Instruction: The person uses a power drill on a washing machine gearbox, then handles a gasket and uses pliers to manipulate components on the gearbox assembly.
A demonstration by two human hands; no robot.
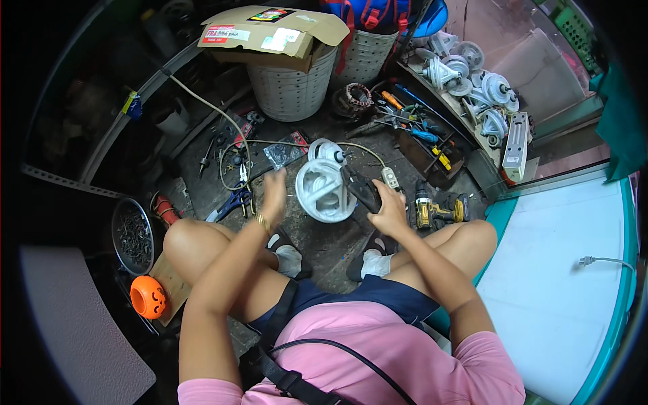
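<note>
A white spoked wheel-like part (325, 191) stands on the floor between my feet, with a smaller white hub and metal shaft (327, 152) at its far side. My right hand (390, 210) is closed round a dark hand tool with a thick black grip (364, 192). The tool's far end reaches the right side of the white part, beside the shaft; its exact kind is unclear. My left hand (273, 197) is raised just left of the wheel, apart from it. Its fingers are blurred, and whether they hold anything does not show.
A yellow-black cordless drill (432, 212) and a white socket strip (389, 177) lie right. Blue-handled cutters (233, 202) and a bowl of screws (133, 236) are left. Hand tools fill a tray (428, 158); similar white parts (466, 71) crowd a shelf. A carton (270, 34) tops a perforated drum (290, 91).
</note>
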